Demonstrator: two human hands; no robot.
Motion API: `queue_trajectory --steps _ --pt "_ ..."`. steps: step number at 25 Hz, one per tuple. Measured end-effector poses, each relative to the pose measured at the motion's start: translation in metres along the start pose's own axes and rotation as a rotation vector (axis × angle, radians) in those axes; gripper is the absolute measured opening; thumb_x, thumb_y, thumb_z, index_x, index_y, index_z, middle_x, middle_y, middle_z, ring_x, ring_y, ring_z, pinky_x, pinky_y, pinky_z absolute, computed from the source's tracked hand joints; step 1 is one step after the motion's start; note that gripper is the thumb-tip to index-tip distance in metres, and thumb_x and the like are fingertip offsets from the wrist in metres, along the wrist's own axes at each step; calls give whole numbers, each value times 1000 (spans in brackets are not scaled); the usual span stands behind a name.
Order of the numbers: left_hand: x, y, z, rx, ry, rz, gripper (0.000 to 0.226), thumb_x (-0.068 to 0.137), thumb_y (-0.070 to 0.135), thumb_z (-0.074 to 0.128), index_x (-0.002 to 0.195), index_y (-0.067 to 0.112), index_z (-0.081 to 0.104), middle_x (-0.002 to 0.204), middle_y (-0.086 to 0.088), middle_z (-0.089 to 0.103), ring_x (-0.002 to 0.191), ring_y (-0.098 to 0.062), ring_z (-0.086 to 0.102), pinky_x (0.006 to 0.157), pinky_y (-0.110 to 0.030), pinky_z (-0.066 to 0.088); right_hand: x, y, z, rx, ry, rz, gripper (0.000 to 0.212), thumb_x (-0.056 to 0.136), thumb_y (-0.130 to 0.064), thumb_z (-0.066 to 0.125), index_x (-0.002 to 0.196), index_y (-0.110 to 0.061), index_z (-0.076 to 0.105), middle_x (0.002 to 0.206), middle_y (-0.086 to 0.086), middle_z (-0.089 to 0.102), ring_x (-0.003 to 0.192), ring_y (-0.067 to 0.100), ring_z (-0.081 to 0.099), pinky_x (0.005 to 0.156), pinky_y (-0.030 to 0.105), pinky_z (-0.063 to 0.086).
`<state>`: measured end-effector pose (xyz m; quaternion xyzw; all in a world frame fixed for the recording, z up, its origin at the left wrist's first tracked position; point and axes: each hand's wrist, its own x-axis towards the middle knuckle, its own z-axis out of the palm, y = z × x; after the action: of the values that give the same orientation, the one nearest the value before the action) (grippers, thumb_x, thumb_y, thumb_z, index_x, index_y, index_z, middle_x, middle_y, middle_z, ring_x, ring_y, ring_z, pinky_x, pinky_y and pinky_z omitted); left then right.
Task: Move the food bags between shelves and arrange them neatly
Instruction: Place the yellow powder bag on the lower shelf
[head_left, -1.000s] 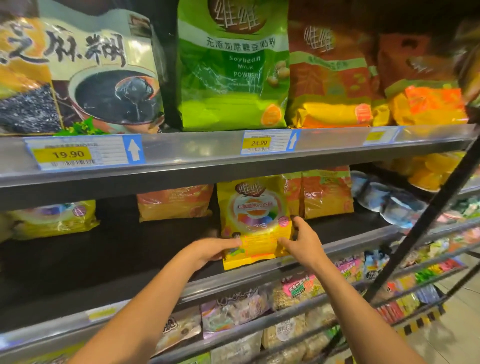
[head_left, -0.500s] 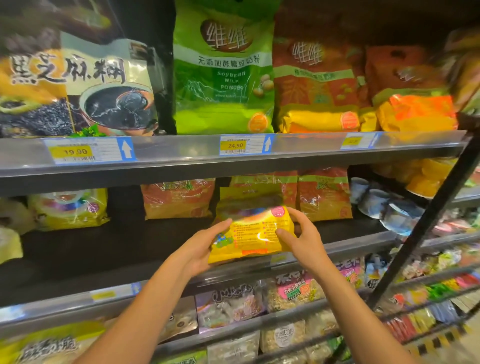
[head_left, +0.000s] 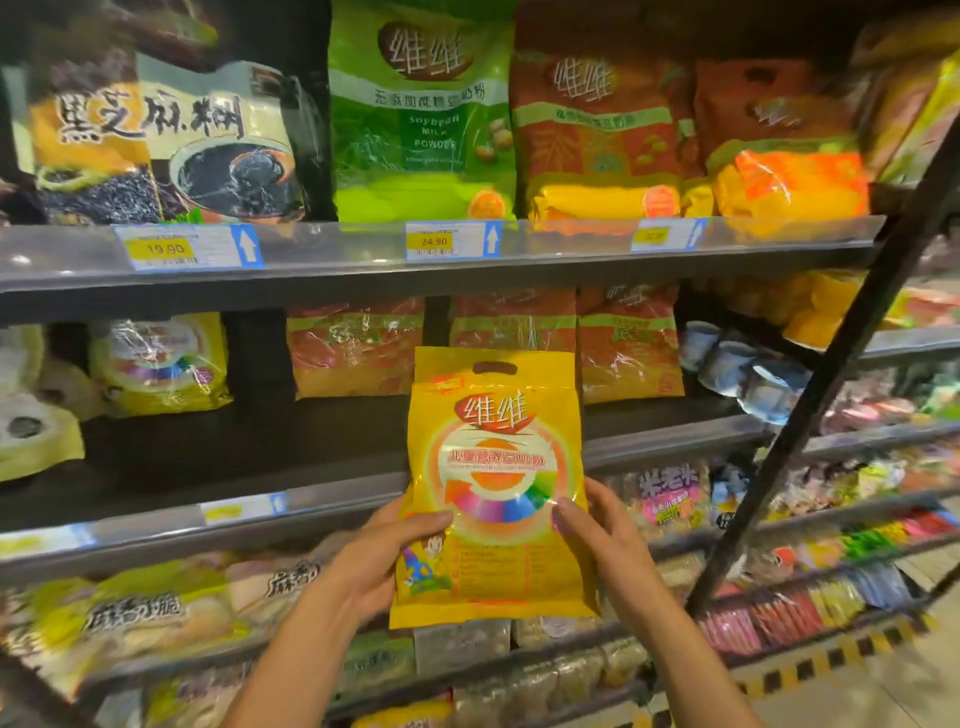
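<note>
The yellow soybean milk powder bag (head_left: 496, 488) is held upright, long axis vertical, its handle slot at the top and printed face toward the camera, in front of the middle shelf's front edge (head_left: 332, 501). The left hand (head_left: 387, 558) and right hand (head_left: 602, 535) pinch its lower side edges, thumbs on the front. Behind it orange bags (head_left: 628, 343) stand at the shelf's back.

Yellow bag (head_left: 496, 483) now upright, off the middle shelf (head_left: 675, 441).

Upright yellow plastic food bag (head_left: 496, 483) gripped by left hand (head_left: 382, 558) and right hand (head_left: 605, 535), before grey metal shelf (head_left: 311, 501)
</note>
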<state>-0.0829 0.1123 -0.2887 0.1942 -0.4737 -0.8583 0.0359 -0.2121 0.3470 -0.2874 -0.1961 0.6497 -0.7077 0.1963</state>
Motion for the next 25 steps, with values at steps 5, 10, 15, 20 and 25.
queue_trajectory --steps 5,10,15,20,25 --pt "-42 -56 -7 -27 45 -67 64 75 -6 80 134 10 60 124 -32 71 95 -44 77 82 -61 62 -44 37 -1 210 -149 323 66 80 -46 83 138 -24 60 129 11 74 120 35 70 110 60 48" --pt "-86 -91 -26 -46 120 -73 61 82 1 81 136 18 60 125 -25 73 103 -41 76 83 -55 64 -84 72 26 180 -120 350 43 98 -32 66 140 -22 60 127 9 75 117 32 73 106 59 53" --pt "-119 -105 -56 -110 233 -14 51 91 24 69 141 23 58 130 -20 72 114 -39 73 93 -56 60 -100 90 65 133 -134 364 45 94 -36 69 136 -22 62 122 9 77 112 32 75 103 60 55" --pt "-156 -107 -97 -141 332 26 52 90 29 70 141 23 59 130 -17 73 115 -39 73 97 -59 58 -109 93 110 59 -217 333 53 83 -48 74 131 -28 66 121 3 78 113 27 75 105 57 54" --pt "-198 -94 -146 -156 369 52 53 92 29 69 143 21 58 133 -19 71 121 -43 69 108 -66 47 -124 95 167 40 -280 350 58 81 -53 75 133 -30 63 121 3 78 112 28 75 103 59 55"
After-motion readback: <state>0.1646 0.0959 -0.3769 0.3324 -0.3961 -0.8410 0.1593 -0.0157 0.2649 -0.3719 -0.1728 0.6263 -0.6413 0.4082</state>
